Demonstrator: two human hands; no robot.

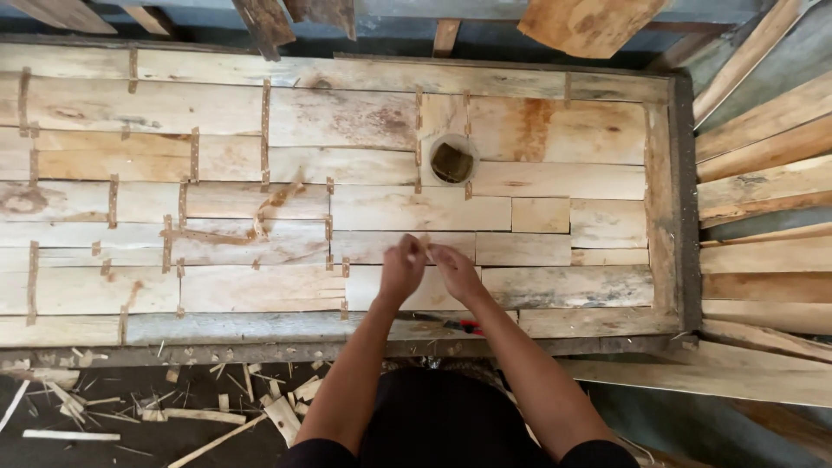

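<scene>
Both my hands meet over the middle of a wide panel (260, 286) made of pale wood pieces laid side by side in a dark frame. My left hand (402, 269) has its fingers bunched at the tips, pinching something too small to make out. My right hand (455, 270) is beside it, fingertips touching the same spot. Thin brown strips (265, 121) bridge many joints between the boards. A small round white cup (451, 159) with dark contents sits on the panel beyond my hands. A tool with a red handle (468, 327) lies under my right forearm, mostly hidden.
Long wooden planks (763, 173) are stacked along the right of the frame. More boards (589, 22) lean at the far edge. Wood scraps and splinters (199, 416) litter the dark floor at the lower left.
</scene>
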